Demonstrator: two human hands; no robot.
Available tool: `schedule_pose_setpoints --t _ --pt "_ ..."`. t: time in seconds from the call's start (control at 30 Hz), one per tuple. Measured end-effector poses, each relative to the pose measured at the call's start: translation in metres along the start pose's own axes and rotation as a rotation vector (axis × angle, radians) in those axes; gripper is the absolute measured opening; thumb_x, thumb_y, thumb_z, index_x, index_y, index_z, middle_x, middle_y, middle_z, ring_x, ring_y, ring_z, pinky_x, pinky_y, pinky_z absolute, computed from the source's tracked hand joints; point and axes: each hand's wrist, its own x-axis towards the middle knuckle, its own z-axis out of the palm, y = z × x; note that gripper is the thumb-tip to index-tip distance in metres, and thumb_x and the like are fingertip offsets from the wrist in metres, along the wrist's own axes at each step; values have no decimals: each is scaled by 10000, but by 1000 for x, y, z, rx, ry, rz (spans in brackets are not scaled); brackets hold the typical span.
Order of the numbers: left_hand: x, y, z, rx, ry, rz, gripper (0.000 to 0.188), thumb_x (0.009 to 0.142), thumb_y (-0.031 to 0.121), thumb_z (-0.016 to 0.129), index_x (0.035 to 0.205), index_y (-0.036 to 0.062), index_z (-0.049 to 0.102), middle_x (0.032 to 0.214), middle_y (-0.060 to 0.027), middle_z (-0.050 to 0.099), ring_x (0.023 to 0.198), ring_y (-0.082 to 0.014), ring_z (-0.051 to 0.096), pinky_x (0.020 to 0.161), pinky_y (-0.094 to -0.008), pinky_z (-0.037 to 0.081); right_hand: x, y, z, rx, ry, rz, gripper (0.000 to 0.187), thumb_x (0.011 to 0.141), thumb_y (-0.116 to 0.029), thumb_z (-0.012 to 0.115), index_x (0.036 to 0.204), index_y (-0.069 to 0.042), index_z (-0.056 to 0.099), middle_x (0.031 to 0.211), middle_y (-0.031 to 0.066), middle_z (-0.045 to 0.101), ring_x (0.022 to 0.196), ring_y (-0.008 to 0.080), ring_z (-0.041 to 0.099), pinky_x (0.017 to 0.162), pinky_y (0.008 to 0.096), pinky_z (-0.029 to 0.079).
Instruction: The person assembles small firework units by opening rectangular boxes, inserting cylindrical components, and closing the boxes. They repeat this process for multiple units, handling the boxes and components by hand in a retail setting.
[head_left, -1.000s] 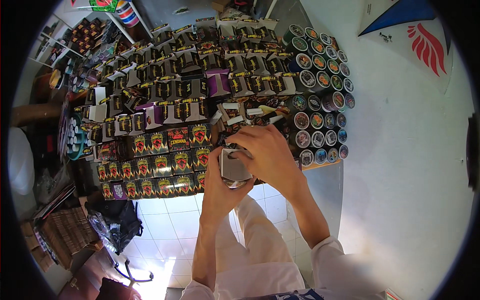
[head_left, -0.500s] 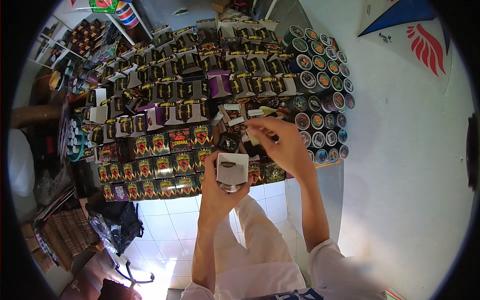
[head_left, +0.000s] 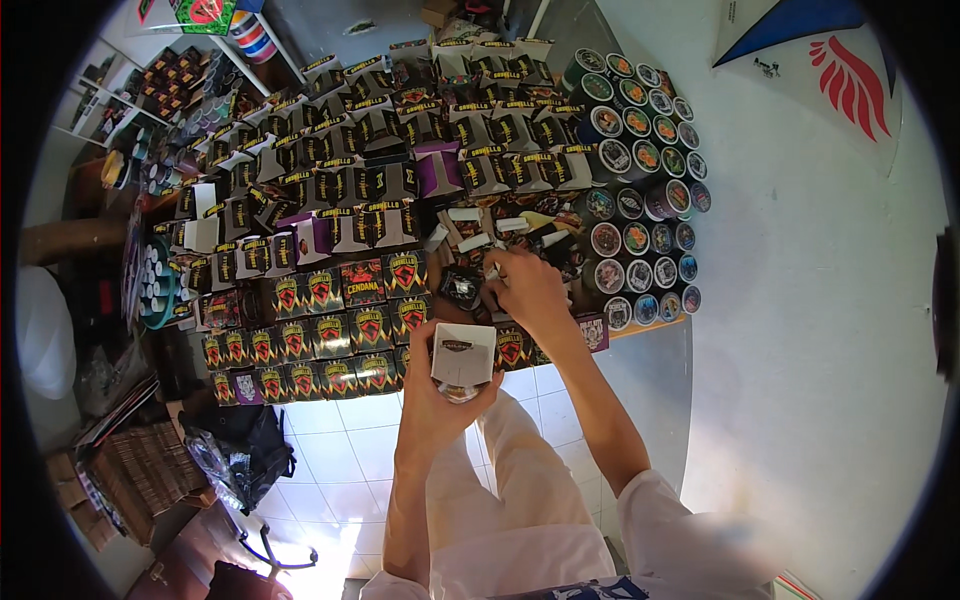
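Observation:
My left hand (head_left: 425,405) is wrapped round a small white piece (head_left: 463,358) with a dark label on its face, held upright at the table's near edge. A glossy, rounded part shows at its lower end; I cannot tell whether the two are one object. Up and to the right, my right hand (head_left: 530,292) reaches into a heap of small packets and rolls (head_left: 515,222), fingers bent together. What its fingertips pinch, if anything, is hidden. Beside them lies a dark, shiny wrapped packet (head_left: 460,288).
Closed black boxes with red and gold emblems (head_left: 333,336) line the near left of the table. Behind them stand rows of open-flapped boxes (head_left: 345,185). Round-lidded tubs (head_left: 640,240) are stacked along the right edge. A black bag (head_left: 250,450) is on the tiled floor.
My right hand has moved down and left, lower into the heap, and its fingers have curled. The left hand with the white piece has stayed nearly in place.

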Motion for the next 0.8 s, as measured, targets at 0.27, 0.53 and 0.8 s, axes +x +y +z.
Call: schedule_pose_setpoints --t 0.27,0.53,0.8 --pt "4 4 0 -3 -7 -9 803 789 80 941 1414 70 435 1228 -122 693 1112 -218 714 980 -383 589 8 25 -2 23 -33 0 243 847 -54 791 1067 -141 731 1060 114 755 991 389 746 809 505 582" --pt "6 1 1 34 7 13 823 782 91 948 1422 70 430 1215 -126 703 1115 -226 714 973 -396 591 6 18 -25 238 68 125 256 881 -41 789 1115 -117 719 953 95 793 892 365 756 780 464 575" --pt "11 -1 4 -10 -15 5 829 779 94 952 1428 66 435 1220 -134 704 1117 -227 717 969 -390 592 -6 42 -14 -24 22 -107 274 866 -64 811 1130 -132 779 1146 108 682 1025 367 717 840 460 570"
